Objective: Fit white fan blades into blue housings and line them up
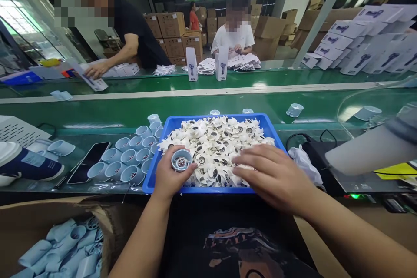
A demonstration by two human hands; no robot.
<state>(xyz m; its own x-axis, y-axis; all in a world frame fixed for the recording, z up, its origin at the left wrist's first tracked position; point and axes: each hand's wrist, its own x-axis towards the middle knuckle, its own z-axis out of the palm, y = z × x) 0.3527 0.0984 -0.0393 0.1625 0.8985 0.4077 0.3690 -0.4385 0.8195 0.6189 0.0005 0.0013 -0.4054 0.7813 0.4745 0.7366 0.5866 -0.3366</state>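
Note:
My left hand (167,176) is wrapped around a light blue round fan housing (181,160), its open end facing me and a small motor part showing inside. In front of me is a blue tray (275,132) heaped with white fan blades (211,150), many with dark round hubs. Over the right part of the heap, my right hand (275,173) has its fingers stretched out and slightly curved, with no held thing visible. Its thumb is hidden. Left of the tray, several similar blue housings (129,156) stand grouped with their open ends up.
A phone (87,163) and a dark blue cup (29,160) lie at left. Below is a cardboard box (107,230) of blue housings. A green conveyor (202,100) runs behind the tray. Two co-workers handle white boxes (222,64) across it. A black device (335,160) sits at right.

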